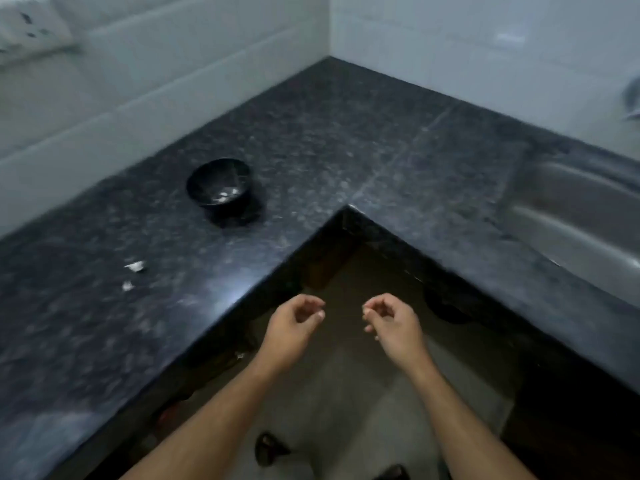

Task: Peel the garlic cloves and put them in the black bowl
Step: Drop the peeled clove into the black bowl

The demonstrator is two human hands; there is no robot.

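Observation:
The black bowl [219, 188] stands on the dark granite counter [329, 140] at the left, with a few pale pieces inside that look like garlic. Two small white scraps [135, 266] lie on the counter nearer the front left, apart from the bowl. My left hand [294, 323] and my right hand [389, 322] hover side by side in front of the counter's inner corner, over the floor. Both have loosely curled fingers and I see nothing held in either. The frame is blurred.
The counter is L-shaped and wraps around me. A steel sink drainboard [581, 209] is set into its right arm. White tiled walls rise behind, with a socket plate [31, 26] at the top left. Footwear [270, 448] shows on the floor below.

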